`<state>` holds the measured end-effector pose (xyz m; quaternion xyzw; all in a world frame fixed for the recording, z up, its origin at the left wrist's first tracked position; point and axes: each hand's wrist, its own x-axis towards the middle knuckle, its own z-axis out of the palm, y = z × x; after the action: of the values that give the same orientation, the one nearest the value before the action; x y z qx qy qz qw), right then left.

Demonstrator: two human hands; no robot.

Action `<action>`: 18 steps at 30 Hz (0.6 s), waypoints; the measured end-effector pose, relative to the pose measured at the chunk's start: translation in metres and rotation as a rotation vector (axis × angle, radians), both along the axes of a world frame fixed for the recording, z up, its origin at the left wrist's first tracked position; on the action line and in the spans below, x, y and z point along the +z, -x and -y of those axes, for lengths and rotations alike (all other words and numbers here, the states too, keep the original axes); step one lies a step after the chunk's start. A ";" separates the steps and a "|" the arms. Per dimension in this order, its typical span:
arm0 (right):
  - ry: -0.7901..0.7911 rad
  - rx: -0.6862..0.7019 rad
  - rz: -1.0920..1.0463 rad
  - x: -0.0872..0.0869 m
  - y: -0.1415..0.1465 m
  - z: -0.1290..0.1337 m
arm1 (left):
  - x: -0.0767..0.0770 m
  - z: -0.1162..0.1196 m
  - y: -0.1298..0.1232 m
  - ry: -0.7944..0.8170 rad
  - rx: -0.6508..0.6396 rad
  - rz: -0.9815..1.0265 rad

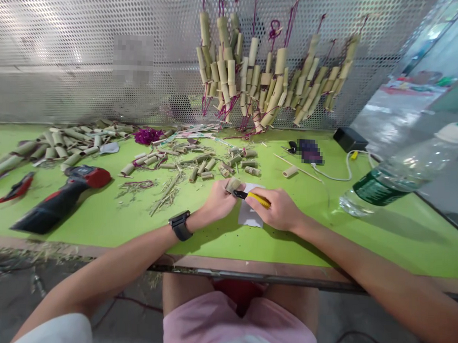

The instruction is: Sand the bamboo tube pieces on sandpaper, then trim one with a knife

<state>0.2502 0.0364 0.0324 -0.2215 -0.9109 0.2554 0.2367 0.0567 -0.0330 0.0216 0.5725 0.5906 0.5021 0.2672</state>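
Note:
My left hand, with a black watch on its wrist, is closed around a short bamboo piece above the front middle of the table. In my right hand is a yellow-handled utility knife, gripped in closed fingers. Its dark front end meets the bamboo piece; how far the blade reaches is hidden. Beneath both hands lies a white paper. A loose bamboo tube rests just beyond my right hand, beside a thin stick.
Cut bamboo is heaped at the left, near a cordless power tool and red-handled pliers. Strung bamboo pieces hang from the perforated metal panel. A water bottle and a black box stand at the right.

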 end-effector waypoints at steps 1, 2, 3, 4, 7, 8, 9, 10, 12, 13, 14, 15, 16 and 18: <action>-0.003 0.003 -0.002 0.001 0.000 0.001 | 0.000 0.000 -0.001 -0.005 -0.004 0.003; -0.012 0.001 -0.003 0.001 0.000 0.003 | 0.000 0.000 -0.001 -0.009 -0.010 0.008; -0.023 -0.006 -0.001 0.002 0.001 0.004 | 0.000 -0.001 -0.001 -0.010 -0.015 0.013; -0.037 -0.017 0.004 0.001 0.001 0.005 | -0.001 -0.001 -0.001 -0.010 -0.021 0.020; -0.072 -0.056 0.020 -0.002 0.001 0.001 | 0.000 -0.001 -0.002 0.012 -0.030 0.046; -0.071 -0.073 0.022 -0.004 0.001 -0.004 | 0.002 0.001 -0.002 0.029 -0.036 0.053; -0.059 -0.102 0.020 -0.006 -0.001 -0.011 | 0.004 0.003 -0.004 0.044 -0.043 0.057; -0.043 -0.142 0.015 -0.007 -0.003 -0.019 | 0.006 0.005 -0.005 0.057 -0.050 0.058; 0.006 -0.269 -0.009 -0.008 -0.008 -0.035 | 0.011 0.011 -0.009 0.066 -0.061 0.052; -0.003 -0.320 -0.027 -0.008 -0.010 -0.042 | 0.013 0.012 -0.010 0.069 -0.059 0.049; -0.028 -0.350 -0.053 -0.006 -0.011 -0.046 | 0.015 0.013 -0.010 0.077 -0.057 0.045; -0.047 -0.359 -0.075 -0.005 -0.012 -0.047 | 0.015 0.013 -0.009 0.096 -0.062 0.039; -0.058 -0.338 -0.087 -0.003 -0.011 -0.045 | 0.014 0.011 -0.007 0.120 -0.053 0.033; -0.051 -0.230 -0.086 0.000 -0.008 -0.034 | 0.010 0.007 -0.002 0.151 -0.018 0.021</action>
<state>0.2579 0.0706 0.0326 -0.3073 -0.8747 0.2127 0.3087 0.0588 -0.0402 0.0321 0.5507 0.6187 0.4596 0.3205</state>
